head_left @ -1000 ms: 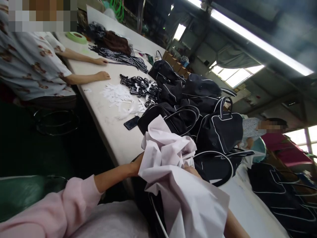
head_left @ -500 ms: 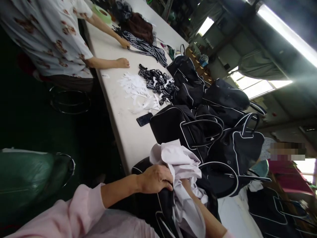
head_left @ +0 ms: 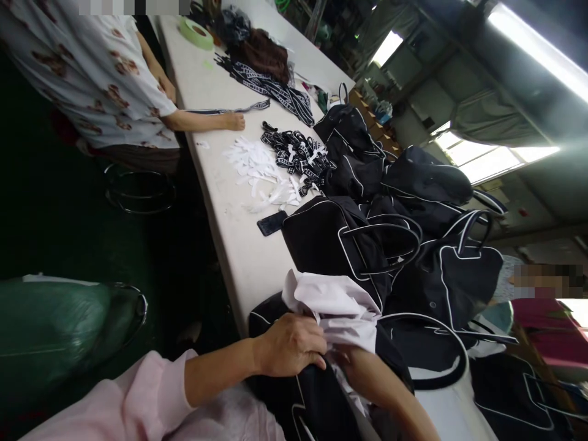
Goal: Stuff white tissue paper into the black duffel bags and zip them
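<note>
At the table's near edge a black bag [head_left: 316, 392] with white piping lies with its mouth open. My left hand [head_left: 294, 344] is closed on the rim of this bag, its thumb on the near side. Crumpled white paper [head_left: 337, 300] bulges out of the opening just beyond my knuckles. My right hand [head_left: 351, 361] reaches into the opening against the paper. Its fingers are hidden by the bag and the paper.
More black bags [head_left: 340, 239] with looped handles crowd the right side of the table [head_left: 215, 184]. A phone [head_left: 272, 223], white strips [head_left: 252, 160] and printed black straps [head_left: 298, 150] lie farther up. Across the corner a co-worker's hand [head_left: 235, 121] rests beside a strap.
My right hand has pushed deeper, and the paper that hung over the near side has gone down into the bag. The co-worker's far arm has drawn back, pulling a strap along.
</note>
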Motion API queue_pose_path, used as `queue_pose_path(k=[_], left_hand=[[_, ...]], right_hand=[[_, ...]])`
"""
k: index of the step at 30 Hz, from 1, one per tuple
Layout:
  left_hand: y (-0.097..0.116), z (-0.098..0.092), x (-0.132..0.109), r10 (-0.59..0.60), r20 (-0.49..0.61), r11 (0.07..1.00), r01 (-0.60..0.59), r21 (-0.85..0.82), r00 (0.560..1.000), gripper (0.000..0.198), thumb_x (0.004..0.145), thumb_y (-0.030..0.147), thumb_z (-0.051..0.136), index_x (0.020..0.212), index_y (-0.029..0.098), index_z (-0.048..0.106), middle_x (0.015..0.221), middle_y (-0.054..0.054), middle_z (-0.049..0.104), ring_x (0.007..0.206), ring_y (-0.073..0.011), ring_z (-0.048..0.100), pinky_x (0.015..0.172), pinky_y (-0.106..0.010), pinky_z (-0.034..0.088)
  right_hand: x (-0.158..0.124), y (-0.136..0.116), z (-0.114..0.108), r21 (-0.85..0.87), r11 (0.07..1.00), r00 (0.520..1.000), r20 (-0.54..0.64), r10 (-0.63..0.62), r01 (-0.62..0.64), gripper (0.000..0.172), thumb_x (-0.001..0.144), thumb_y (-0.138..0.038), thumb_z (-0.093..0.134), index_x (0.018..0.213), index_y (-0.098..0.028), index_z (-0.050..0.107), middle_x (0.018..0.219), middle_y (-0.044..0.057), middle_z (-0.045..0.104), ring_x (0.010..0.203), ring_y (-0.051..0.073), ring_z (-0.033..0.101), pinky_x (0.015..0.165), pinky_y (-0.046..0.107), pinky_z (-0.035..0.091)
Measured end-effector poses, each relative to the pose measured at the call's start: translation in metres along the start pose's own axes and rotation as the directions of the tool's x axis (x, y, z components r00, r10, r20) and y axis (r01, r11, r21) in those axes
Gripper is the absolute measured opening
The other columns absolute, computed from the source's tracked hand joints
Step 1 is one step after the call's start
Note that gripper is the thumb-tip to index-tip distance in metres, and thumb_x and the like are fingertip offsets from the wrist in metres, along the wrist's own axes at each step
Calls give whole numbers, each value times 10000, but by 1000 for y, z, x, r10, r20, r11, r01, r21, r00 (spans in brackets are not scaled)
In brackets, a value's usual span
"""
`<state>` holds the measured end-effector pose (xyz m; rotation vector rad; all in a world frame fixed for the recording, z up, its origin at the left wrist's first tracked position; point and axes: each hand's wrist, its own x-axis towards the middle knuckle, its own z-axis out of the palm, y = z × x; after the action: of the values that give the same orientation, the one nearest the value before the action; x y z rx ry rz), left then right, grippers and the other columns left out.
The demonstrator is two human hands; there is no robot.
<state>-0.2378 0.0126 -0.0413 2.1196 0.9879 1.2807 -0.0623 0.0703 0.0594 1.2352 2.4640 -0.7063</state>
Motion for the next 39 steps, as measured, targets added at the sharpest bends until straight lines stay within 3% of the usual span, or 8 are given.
queue_pose_path(k=[6, 9, 12, 18, 23, 33, 36, 39], left_hand=[[12, -3, -2, 35, 58, 999, -36, 17, 998, 293, 898, 327, 656, 666, 175, 564, 732, 9, 638, 728, -150, 590, 665, -287, 394], [14, -3, -11, 6, 18, 1000, -6, -29, 1000, 290, 917, 310, 629, 672, 169, 562, 733, 2, 620, 720, -141, 585, 651, -267, 390], [12, -8, -22, -39, -21, 990, 36, -139, 999, 264, 948, 311, 584, 727, 167, 599, 715, 7, 607, 684, -122, 581, 651, -244, 395], [20, -17, -26, -23, -83, 987, 9, -159, 996, 312, 970, 356, 536, 737, 158, 601, 681, -9, 583, 664, -137, 523, 644, -272, 375], [34, -17, -26, -22, -103, 971, -4, -241, 994, 293, 961, 251, 551, 687, 148, 537, 654, -7, 529, 674, -135, 485, 631, -271, 364], [19, -32, -9, -464, 99, 788, 461, -409, 880, 287, 1008, 320, 398, 860, 183, 601, 672, 10, 636, 613, -132, 595, 614, -244, 436], [-4, -31, 20, -614, -115, 789, 608, -85, 781, 113, 920, 251, 508, 984, 199, 584, 765, -2, 636, 727, -168, 628, 686, -271, 461], [-25, -21, 51, -513, -17, 819, 495, 291, 858, 228, 832, 204, 589, 1060, 193, 576, 954, -41, 622, 874, -187, 616, 754, -276, 468]], right_hand=[[11, -3, -60, -3, 999, 782, -622, 38, -51, 494, 800, -569, 681, 1144, -215, 678, 1179, 101, 657, 1086, 276, 604, 914, 378, 479], [35, -5, -46, -172, 979, 901, -397, -173, 112, 850, 692, -631, 750, 1385, -211, 496, 1384, 146, 504, 1220, 310, 509, 991, 429, 433], [25, -14, -16, -190, 974, 980, -127, -152, 126, 492, 823, -577, 656, 1154, -215, 621, 1089, 84, 642, 982, 254, 601, 829, 367, 467], [-44, -30, 40, -223, 962, 987, -79, 142, -157, 161, 896, -209, 571, 762, -183, 658, 835, 68, 697, 806, 231, 658, 672, 305, 428], [-6, -20, 82, -268, 958, 995, -26, 98, -101, 209, 875, -110, 508, 843, -147, 710, 869, 114, 723, 808, 247, 682, 658, 298, 481], [-4, 9, 130, -17, 986, 837, -527, -148, 164, 359, 942, -200, 337, 1007, -175, 689, 956, 147, 692, 911, 295, 662, 821, 413, 549], [-34, 12, 130, 66, 980, 753, -650, -102, 190, 327, 942, -229, 401, 1118, -224, 677, 1053, 120, 703, 1007, 307, 658, 899, 447, 544], [-56, 8, 124, 136, 973, 719, -694, -43, 189, 315, 939, -226, 467, 1201, -248, 640, 1109, 93, 694, 1057, 284, 641, 940, 427, 533]])
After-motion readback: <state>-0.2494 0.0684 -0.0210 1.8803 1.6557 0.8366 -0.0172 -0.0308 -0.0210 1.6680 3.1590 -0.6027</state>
